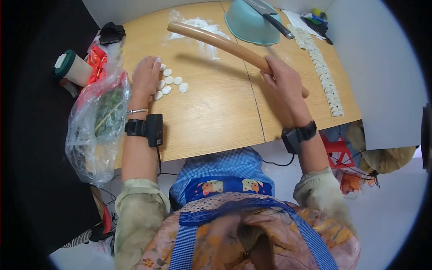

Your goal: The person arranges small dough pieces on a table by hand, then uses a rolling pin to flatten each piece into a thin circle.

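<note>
My right hand grips a long wooden rolling pin near its right end. The pin is held tilted above the table, its far end up and to the left. My left hand is at the left of the table, beside a group of small, round, flattened dough pieces. Its fingers are curled together, with a bit of white at the tips; whether they hold a dough piece is hidden. Several of the dough pieces lie just right of this hand, some partly covered by it.
White flour is spread at the table's back. A teal bowl with a knife across it stands back right. Folded dumplings form a long row along the right edge. A plastic bag of greens and a cup are left.
</note>
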A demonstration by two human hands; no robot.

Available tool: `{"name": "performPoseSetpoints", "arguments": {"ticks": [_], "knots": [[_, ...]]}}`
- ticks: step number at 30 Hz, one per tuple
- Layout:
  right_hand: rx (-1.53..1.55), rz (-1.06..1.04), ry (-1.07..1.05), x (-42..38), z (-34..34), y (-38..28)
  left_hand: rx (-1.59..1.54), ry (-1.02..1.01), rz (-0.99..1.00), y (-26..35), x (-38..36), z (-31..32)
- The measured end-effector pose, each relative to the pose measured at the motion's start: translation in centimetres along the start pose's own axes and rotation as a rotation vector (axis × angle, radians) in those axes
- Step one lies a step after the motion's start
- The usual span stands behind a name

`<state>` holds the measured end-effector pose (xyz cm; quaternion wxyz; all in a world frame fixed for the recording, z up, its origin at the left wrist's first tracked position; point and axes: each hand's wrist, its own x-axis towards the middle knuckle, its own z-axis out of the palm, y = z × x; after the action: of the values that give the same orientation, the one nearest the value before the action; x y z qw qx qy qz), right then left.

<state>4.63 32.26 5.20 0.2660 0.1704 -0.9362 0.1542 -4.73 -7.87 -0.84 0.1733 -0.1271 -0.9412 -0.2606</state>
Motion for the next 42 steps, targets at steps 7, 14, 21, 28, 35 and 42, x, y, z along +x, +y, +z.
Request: {"name": "performPoseSetpoints", "arguments": {"ticks": [7, 14, 21, 28, 35, 42], "knots": [[-0.122, 0.017, 0.0, 1.9, 4.3, 0.9, -0.062, 0.057, 0.015, -1.0, 0.3, 0.4], [-0.098, 0.028, 0.046, 1.2, 4.7, 1.0, -0.469, 0.113, -0.239, 0.8, 0.2, 0.7], [-0.094, -0.058, 0.087, 1.1, 5.6, 1.3, -0.831, 0.042, -0.316, 5.0, 0.0, 2.2], [-0.109, -0.051, 0.078, 1.0, 5.7, 1.4, -0.836, 0.218, -0.367, 3.5, 0.1, 1.6], [-0.085, -0.006, 0.072, 1.1, 5.6, 0.9, -0.823, 0.072, -0.293, 6.2, -0.1, 2.8], [-0.086, -0.013, 0.065, 1.1, 5.5, 1.1, -0.504, -0.099, -0.071, 6.1, -2.7, -0.4]]}}
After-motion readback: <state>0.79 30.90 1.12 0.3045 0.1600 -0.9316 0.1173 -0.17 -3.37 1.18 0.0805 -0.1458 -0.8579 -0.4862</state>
